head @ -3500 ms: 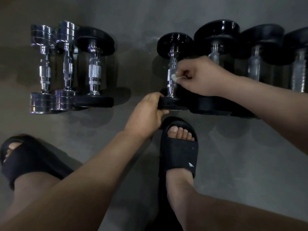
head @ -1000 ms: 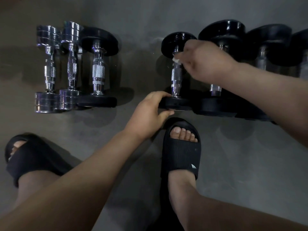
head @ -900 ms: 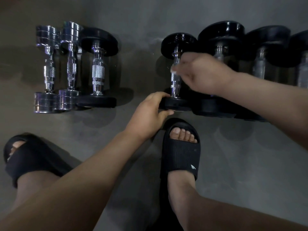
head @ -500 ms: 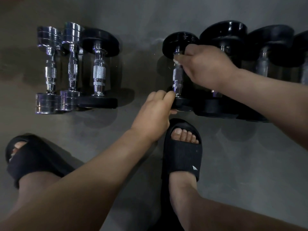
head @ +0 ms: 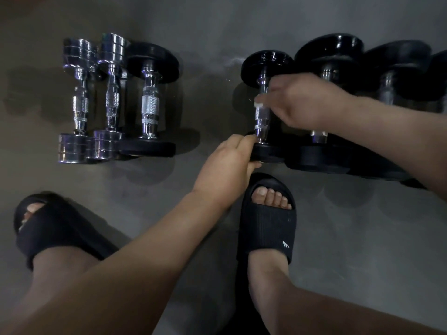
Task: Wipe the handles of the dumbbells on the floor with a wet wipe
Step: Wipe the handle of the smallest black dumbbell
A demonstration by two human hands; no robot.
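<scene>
Sliding back down from the far end, the right hand (head: 302,102) pinches the wet wipe (head: 258,104) against the handle (head: 262,118) of a black dumbbell (head: 267,64) on the floor (head: 362,238), while the left hand (head: 227,163) grips its near plate (head: 268,153), apparently to stop it rolling.

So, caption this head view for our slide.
Right hand presses wipe to dumbbell handle; left hand holds its plate.
</scene>
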